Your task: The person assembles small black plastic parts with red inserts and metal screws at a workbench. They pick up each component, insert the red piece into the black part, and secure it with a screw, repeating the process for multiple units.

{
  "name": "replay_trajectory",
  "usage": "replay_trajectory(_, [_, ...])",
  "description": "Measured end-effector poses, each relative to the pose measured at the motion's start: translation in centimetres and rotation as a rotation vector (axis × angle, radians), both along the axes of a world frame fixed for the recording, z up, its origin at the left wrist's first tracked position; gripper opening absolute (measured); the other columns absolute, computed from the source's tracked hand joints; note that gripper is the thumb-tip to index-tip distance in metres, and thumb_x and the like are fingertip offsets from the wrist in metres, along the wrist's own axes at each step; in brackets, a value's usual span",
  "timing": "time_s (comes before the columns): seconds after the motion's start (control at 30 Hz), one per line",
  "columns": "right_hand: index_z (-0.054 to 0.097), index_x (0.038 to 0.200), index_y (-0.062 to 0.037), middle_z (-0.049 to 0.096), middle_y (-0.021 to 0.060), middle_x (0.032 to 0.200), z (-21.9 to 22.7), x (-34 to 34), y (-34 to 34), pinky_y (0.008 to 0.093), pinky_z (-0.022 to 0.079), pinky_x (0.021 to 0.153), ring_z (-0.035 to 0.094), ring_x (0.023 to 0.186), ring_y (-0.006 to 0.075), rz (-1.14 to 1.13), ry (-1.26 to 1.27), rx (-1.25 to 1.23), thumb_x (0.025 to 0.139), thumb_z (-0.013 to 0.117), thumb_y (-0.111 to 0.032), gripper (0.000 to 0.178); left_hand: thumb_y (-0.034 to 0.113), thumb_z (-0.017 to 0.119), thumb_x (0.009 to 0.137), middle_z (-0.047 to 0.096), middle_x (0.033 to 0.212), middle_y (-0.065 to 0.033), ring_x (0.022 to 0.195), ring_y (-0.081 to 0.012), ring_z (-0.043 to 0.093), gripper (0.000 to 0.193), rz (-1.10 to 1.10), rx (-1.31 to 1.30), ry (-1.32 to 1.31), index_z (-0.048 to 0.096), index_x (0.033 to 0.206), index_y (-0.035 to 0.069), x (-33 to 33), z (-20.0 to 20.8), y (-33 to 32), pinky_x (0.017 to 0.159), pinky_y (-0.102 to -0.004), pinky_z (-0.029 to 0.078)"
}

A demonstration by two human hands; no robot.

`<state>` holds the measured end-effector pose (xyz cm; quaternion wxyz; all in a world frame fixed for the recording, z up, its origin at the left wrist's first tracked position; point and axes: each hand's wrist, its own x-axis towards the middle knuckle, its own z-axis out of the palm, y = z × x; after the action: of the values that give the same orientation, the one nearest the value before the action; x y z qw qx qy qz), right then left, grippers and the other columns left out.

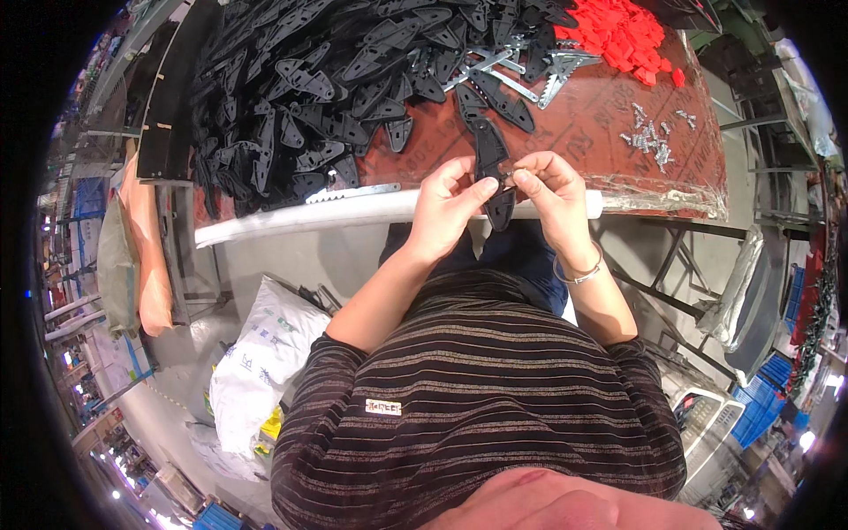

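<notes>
My left hand [449, 201] is closed on a long black plastic part [488, 152], pointed at its near end, and holds it over the table's front edge. Fingertips of my right hand [555, 189] pinch together against the right side of this part. Whatever they hold is too small to make out. Just beyond lies another black plastic part [500, 99], close to the far end of the held one. Toothed metal strips [508, 75] rest around there. A group of small silver screws [649, 139] is spread on the table, to the right of my hands.
A large heap of black plastic parts [353, 71] covers the left and back of the reddish table [424, 132]. Red plastic pieces [618, 35] are piled at the back right. A white padded roll [309, 220] runs along the front edge, with a toothed metal strip [353, 193] beside it.
</notes>
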<state>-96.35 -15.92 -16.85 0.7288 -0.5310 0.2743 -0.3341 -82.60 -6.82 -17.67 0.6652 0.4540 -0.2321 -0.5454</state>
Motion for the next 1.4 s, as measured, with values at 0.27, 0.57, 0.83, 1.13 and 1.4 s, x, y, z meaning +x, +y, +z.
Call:
replay_trajectory(0.27, [0.060,0.094,-0.0012,0.063,0.0000,0.082,-0.5,-0.4,0.7,0.0191,0.046,0.063,0.056,0.072,0.0043,0.048,0.079,-0.093,0.085,0.065,-0.006,0.011,0.008,0.064,0.086,0.063,0.090,-0.0014,0.077,-0.0052,0.056,0.027,-0.009,-0.015,-0.213,0.058,0.110,-0.003,0.1,-0.1,0.8,0.067,-0.0203,0.046])
replay_trajectory(0.57, [0.057,0.098,-0.0013,0.059,0.0005,0.093,-1.0,-0.2,0.9,0.0210,0.046,0.070,0.056,0.082,0.0068,-0.003,-0.004,-0.043,0.082,0.067,-0.003,0.019,0.005,0.066,0.083,0.059,0.103,-0.0041,0.084,-0.0073,0.054,0.024,0.032,-0.080,-0.559,0.061,0.105,-0.002,0.1,-0.2,-0.3,0.071,-0.0192,0.042])
replay_trajectory(0.83, [0.064,0.092,-0.0061,0.061,0.0063,0.094,2.4,-1.5,-3.4,0.0343,0.049,0.073,0.059,0.086,0.0250,-0.099,0.216,-1.313,0.061,0.066,0.000,0.032,0.014,0.046,0.092,0.048,0.124,-0.0140,0.110,-0.0242,0.053,0.040,-0.049,-0.257,-0.300,0.046,0.128,-0.002,0.8,0.4,-1.6,0.089,-0.0350,0.047])
replay_trajectory(1.13, [0.063,0.100,-0.0122,0.060,0.0107,0.101,1.6,-2.2,-15.4,0.0377,0.049,0.079,0.058,0.094,0.0299,-0.242,0.770,-1.417,0.072,0.063,-0.020,0.028,0.015,0.055,0.092,0.063,0.093,-0.0061,0.077,-0.0120,0.062,0.022,-0.114,0.131,0.142,0.052,0.112,0.005,1.8,-0.2,-2.9,0.061,-0.0242,0.051])
replay_trajectory(1.4, [0.065,0.092,0.0007,0.066,0.0215,0.086,-5.1,-8.8,-33.9,0.0417,0.048,0.081,0.063,0.090,0.0352,-0.494,1.486,-0.818,0.078,0.060,-0.053,0.056,0.012,0.057,0.090,0.062,0.098,-0.0044,0.079,-0.0093,0.059,0.024,-0.026,0.120,0.230,0.051,0.113,0.007,1.8,-1.1,-3.1,0.059,-0.0211,0.044])
